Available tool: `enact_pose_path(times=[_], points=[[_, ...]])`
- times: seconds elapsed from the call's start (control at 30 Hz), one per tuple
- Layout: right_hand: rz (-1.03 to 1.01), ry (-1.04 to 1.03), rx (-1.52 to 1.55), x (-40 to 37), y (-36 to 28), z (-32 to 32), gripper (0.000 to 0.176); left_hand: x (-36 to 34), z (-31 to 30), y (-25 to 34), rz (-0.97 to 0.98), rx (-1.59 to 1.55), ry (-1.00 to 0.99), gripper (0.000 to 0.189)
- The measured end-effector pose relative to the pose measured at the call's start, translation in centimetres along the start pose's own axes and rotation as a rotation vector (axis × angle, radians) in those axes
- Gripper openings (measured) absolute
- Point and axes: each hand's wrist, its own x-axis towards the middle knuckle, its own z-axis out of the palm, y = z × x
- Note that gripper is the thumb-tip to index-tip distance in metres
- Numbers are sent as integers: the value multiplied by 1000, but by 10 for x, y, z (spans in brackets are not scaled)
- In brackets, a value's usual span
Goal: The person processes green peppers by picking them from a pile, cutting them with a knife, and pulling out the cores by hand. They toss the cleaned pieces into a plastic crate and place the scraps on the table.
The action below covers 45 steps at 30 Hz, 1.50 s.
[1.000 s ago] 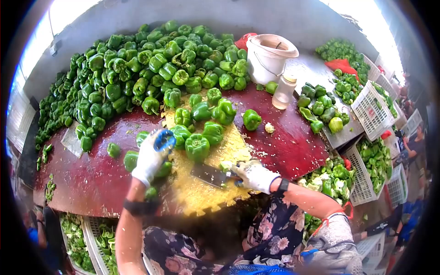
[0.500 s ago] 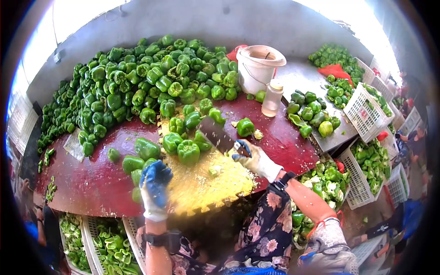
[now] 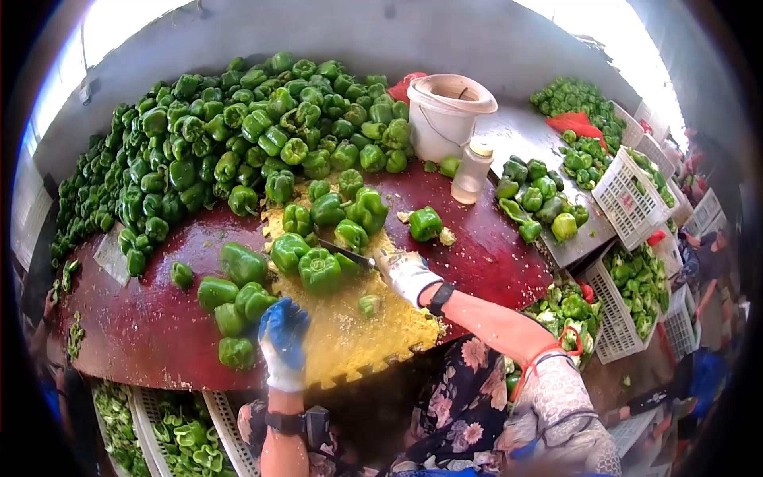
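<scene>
Biggest thing on my feed is the heap of green peppers [image 3: 238, 135], banked up against the grey wall and spilling down onto the dark red desk [image 3: 493, 258]. In front of it lies a yellow foam mat [image 3: 358, 338], speckled with seeds and scraps. A white bucket [image 3: 445, 111] stands at the back of the desk, and off to the right a white slatted crate [image 3: 632, 191] holds more peppers. A small capped bottle [image 3: 470, 171] stands just in front of the bucket; any print on it is too small for me to read. Now the hands, both gloved. The right hand [image 3: 405, 272] has its grip clenched round the handle of a knife [image 3: 350, 254], whose blade shows edge-on and runs left over the mat. The blade tip sits right at a whole pepper [image 3: 319, 269] at the mat's far edge. The left hand [image 3: 284, 342], blue palm up, hovers at the mat's left edge just beside a cluster of three peppers [image 3: 238, 306]. I cannot tell whether that grip is released or closed. One small cut piece [image 3: 368, 304] lies on the mat between the hands.
</scene>
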Motion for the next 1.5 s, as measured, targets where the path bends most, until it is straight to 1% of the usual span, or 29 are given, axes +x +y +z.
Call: enact_pose_path(times=[0.03, 0.1, 0.13, 0.17, 0.23, 0.3, 0.4, 0.5, 0.53, 0.57, 0.6, 0.63, 0.67, 0.73, 0.8, 0.83, 0.9, 0.93, 1.03, 1.07, 1.1, 1.17, 1.23, 1.3, 1.33, 1.37, 1.43, 1.47, 1.5], points=[[3, 2, -2, -6, 1, -5, 23, -1, 1, 0, -1, -1, -3, 29], [62, -97, 111, -22, -1, -21, 34, -3, 4, 1, -15, 2, -38, 27], [20, 10, 183, -36, -1, -28, 44, -5, 7, 2, -18, 17, -39, 26], [72, -1, 233, -41, 7, -22, 48, -6, 10, 2, -18, 10, -40, 26], [322, -80, 340, -51, -12, -70, 53, -8, 13, 1, -24, 49, -31, 24], [341, 108, 484, -46, -4, -72, 64, -8, 14, -2, -30, 58, -48, 23], [492, 225, 560, -35, 3, -95, 65, -6, 17, -5, -80, 32, -56, 23], [564, 296, 425, -8, 31, -76, 50, -8, 26, -3, -67, 81, -71, 23], [565, 297, 424, -5, 35, -77, 50, -4, 21, -9, -68, 82, -73, 23], [601, 219, 473, -4, 38, -77, 54, 2, 11, -19, 90, 234, -128, 24], [637, 141, 523, -4, 37, -79, 59, 2, 13, -18, 166, 314, -161, 24], [594, 92, 277, 4, 43, -64, 67, 2, 14, -17, 245, 390, -188, 24], [583, 45, 322, 3, 46, -56, 71, 1, 14, -13, 119, 278, -157, 17], [530, 1, 388, -4, 36, -57, 83, 1, 15, -12, 50, 211, -163, 18], [592, 40, 477, -8, 35, -50, 82, -2, 19, -12, -5, 180, -157, 20], [624, 62, 507, -8, 35, -49, 82, -3, 21, -12, -24, 181, -148, 28], [598, 44, 508, -5, 39, -53, 80, 2, 16, -19, -97, 127, -117, 29], [568, 24, 507, -2, 40, -56, 78, 4, 14, -26, 32, 256, -155, 29], [519, 40, 441, 22, 44, -52, 68, 7, 10, -34, 165, 395, -205, 28], [404, 242, 296, 35, 59, -20, 62, 6, 11, -36, 182, 425, -207, 28], [404, 246, 301, 41, 57, -28, 62, 7, 12, -37, 193, 444, -208, 28], [272, -63, 104, 58, 53, -56, 61, 8, 11, -40, 262, 546, -232, 28], [252, -52, 113, 72, 57, -46, 62, 9, 12, -43, 320, 641, -259, 28], [119, 244, 165, 82, 57, -36, 48, 8, 17, -44, 319, 666, -270, 28], [108, 323, 181, 83, 53, -32, 47, 7, 20, -44, 320, 689, -286, 29], [106, 320, 185, 83, 51, -28, 47, 5, 24, -42, 258, 621, -284, 29], [394, 104, 375, 70, 27, -50, 63, -1, 36, -36, 138, 484, -266, 29], [363, 265, 312, 58, 19, -46, 60, -1, 39, -33, -8, 311, -217, 29], [329, 266, 460, 40, 12, -58, 53, -2, 41, -31, -153, 133, -169, 29]])
